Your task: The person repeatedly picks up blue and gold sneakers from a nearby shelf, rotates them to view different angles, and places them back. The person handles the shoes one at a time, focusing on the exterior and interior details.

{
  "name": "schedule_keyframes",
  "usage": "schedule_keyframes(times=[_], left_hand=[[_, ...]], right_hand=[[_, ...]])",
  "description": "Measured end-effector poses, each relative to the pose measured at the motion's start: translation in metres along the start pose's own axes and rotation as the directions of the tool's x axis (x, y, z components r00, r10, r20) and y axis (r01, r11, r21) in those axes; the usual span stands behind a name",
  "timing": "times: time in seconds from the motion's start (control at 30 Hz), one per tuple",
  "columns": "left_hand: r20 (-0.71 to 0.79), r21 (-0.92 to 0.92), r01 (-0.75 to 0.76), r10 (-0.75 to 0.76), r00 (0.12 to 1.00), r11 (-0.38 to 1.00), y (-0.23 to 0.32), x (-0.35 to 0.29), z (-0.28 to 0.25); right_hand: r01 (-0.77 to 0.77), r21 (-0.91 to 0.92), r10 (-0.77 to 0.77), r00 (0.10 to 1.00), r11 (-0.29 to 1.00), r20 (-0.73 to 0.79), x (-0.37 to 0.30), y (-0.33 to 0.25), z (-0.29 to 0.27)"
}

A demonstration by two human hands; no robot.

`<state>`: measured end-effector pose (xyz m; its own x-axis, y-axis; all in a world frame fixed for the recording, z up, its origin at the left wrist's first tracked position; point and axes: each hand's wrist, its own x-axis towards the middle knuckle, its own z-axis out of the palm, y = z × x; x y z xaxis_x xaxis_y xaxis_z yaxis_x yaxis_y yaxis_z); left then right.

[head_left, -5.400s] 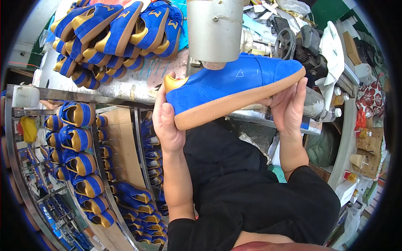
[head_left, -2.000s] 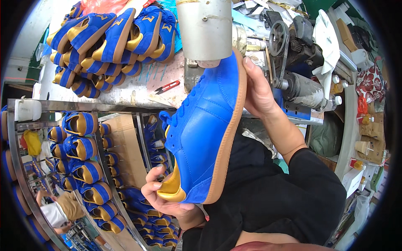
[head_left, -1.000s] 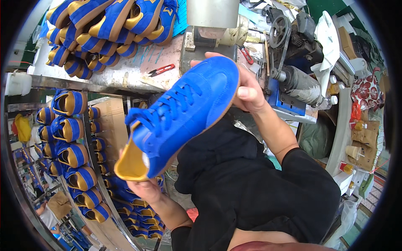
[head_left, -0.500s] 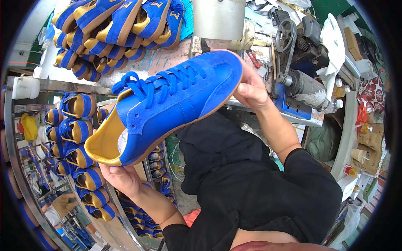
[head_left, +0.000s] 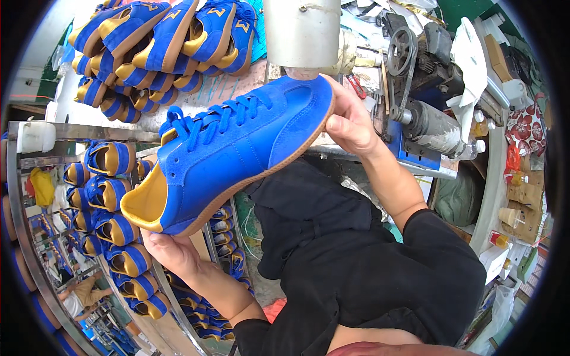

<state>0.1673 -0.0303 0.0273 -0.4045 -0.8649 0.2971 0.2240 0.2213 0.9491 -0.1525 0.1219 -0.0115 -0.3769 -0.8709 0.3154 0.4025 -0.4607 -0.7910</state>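
Between my two hands I hold a blue sneaker (head_left: 237, 142) with blue laces, a gold lining and a tan sole. My left hand (head_left: 172, 252) is closed on its heel from below; part of the fingers is hidden behind the shoe. At the toe, my right hand (head_left: 351, 121) grips with the thumb along the sole edge and the fingers behind. The shoe is tilted, toe up and to the right. Its toe is right beneath the rounded tip of a white cylindrical machine part (head_left: 301, 35); whether they touch I cannot tell.
A pile of blue and gold sneakers (head_left: 160, 47) lies on the bench at the far left. A metal rack (head_left: 101, 132) with rows of similar shoes stands at my left. To the right are a belt-driven motor (head_left: 430, 124), a red-handled tool (head_left: 356, 86) and small bottles (head_left: 472, 149).
The sneaker's toe has moved slightly left and turned, showing more of its side and sole edge. Both hands keep their hold. The whole view has shifted slightly.
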Motion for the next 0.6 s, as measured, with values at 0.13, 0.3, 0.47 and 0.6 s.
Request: schedule_keyframes(times=[0.13, 0.3, 0.47, 0.6], left_hand=[[-0.032, -0.017, 0.008, -0.008, 0.999, 1.0, 0.002, -0.004, -0.003], [-0.093, -0.023, -0.012, 0.009, 0.996, 1.0, 0.006, -0.014, 0.006], [-0.141, 0.052, 0.026, -0.018, 0.99, 0.998, 0.012, -0.023, 0.026], [-0.146, 0.096, 0.086, -0.072, 0.987, 0.992, 0.011, -0.018, 0.03]], right_hand=[[-0.023, 0.016, 0.023, 1.0, 1.0, 0.004, 0.005, 0.001, 0.005], [0.025, -0.029, -0.025, 1.0, 0.999, 0.011, 0.005, 0.0, 0.007], [-0.004, 0.002, 0.004, 0.997, 1.0, -0.073, -0.009, -0.001, 0.001], [-0.051, -0.053, 0.045, 0.992, 0.997, -0.118, -0.011, -0.005, 0.002]])
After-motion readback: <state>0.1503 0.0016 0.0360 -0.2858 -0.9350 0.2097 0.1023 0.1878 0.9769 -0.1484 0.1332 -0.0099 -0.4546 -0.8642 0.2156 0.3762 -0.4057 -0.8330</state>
